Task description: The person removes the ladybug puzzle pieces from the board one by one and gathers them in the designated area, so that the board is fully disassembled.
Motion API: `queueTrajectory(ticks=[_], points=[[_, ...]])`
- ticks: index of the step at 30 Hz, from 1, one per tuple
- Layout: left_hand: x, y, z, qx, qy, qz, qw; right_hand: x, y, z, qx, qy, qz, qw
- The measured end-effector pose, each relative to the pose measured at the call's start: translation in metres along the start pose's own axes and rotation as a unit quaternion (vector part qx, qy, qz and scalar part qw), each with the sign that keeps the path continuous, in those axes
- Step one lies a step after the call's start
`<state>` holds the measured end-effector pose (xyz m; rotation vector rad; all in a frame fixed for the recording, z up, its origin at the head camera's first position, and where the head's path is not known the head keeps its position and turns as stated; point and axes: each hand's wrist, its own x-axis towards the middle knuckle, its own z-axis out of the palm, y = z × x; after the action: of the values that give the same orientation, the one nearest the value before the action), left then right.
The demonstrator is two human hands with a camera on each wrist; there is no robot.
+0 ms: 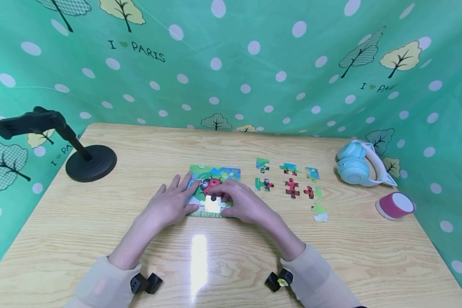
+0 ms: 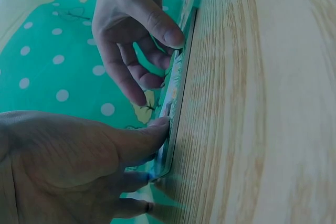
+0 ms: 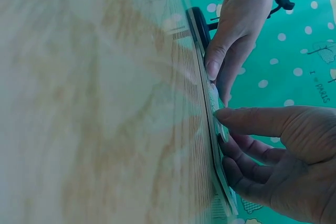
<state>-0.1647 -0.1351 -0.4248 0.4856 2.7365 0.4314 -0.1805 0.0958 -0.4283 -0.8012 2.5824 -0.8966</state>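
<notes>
A ladybug jigsaw puzzle (image 1: 227, 172) lies flat in its thin board on the table. My right hand (image 1: 243, 200) reaches over its lower right part, thumb and fingers pinching a puzzle piece (image 1: 212, 205) that shines white with glare. In the right wrist view, the piece's edge shows between the thumb (image 3: 231, 119) and the curled fingers. Spread fingers of my left hand (image 1: 167, 207) rest along the board's left side, its thumb (image 2: 149, 137) at the lower edge close to the piece. Both hands cover parts of the picture.
Several loose puzzle pieces, among them a red one (image 1: 291, 187) and a green one (image 1: 319, 209), lie right of the board. Blue headphones (image 1: 354, 167) and a pink-and-white cylinder (image 1: 393, 205) stand at the far right. At the left is a black stand (image 1: 91, 164).
</notes>
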Motion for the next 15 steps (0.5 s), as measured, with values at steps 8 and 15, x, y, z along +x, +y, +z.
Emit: queueTrajectory(ticks=[8,15], points=[[-0.0014,0.0019,-0.0013,0.002,0.0,0.003,1.0,-0.0009,0.0013,0.0,0.002,-0.002,-0.01,1.0],[-0.0014,0.0021,-0.0012,0.002,0.0,0.003,1.0,-0.0008,0.0008,-0.0001,0.002,0.005,-0.006,1.0]])
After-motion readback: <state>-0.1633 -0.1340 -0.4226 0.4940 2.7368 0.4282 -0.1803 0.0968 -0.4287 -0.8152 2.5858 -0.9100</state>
